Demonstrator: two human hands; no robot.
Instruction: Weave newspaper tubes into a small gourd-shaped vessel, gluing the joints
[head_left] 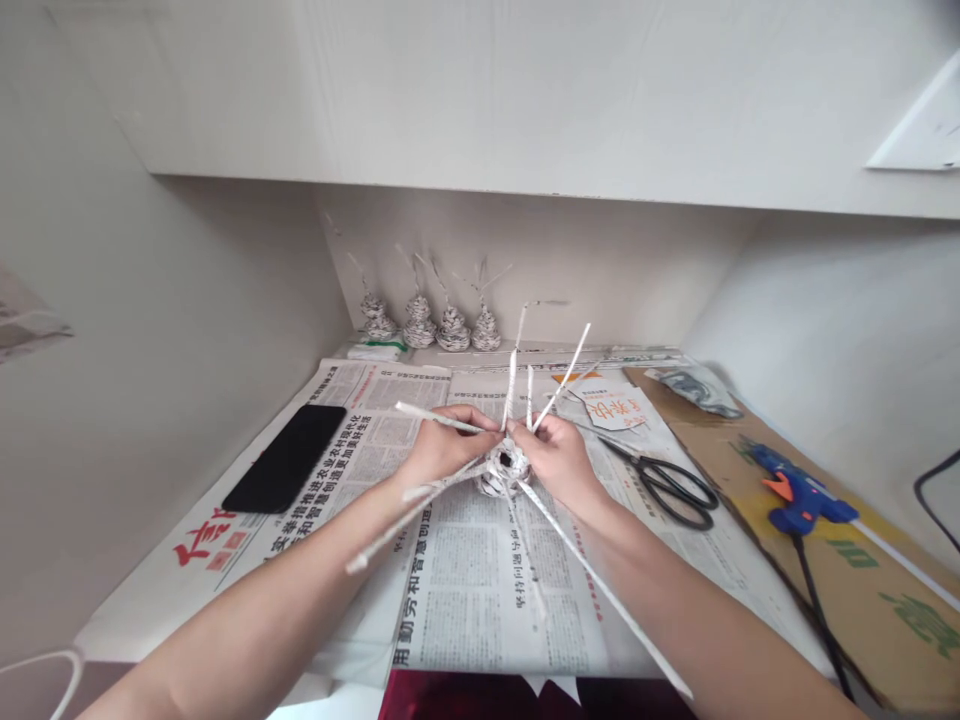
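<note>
A small weaving of rolled newspaper strips (pixel 495 482) is between my two hands, with a dark hole at its top. Several long paper strips stick out from it in all directions, one of them a long strip (pixel 600 580) slanting to the lower right. My left hand (pixel 448 440) pinches the weaving's far left edge, its fingers closed on the paper strips. On the other side my right hand (pixel 559 455) is closed around strips at the far right edge. The thumbs nearly meet above the hole. The fingertips partly hide which strip each hand grips.
Newspaper sheets (pixel 480 620) cover the table. A black phone (pixel 286 458) lies left; black-handled scissors (pixel 667 485) lie right. A blue glue gun (pixel 802 495) rests on cardboard (pixel 892 640). Several woven gourd shapes (pixel 453 328) stand at the back wall, beneath an overhanging panel (pixel 525 100).
</note>
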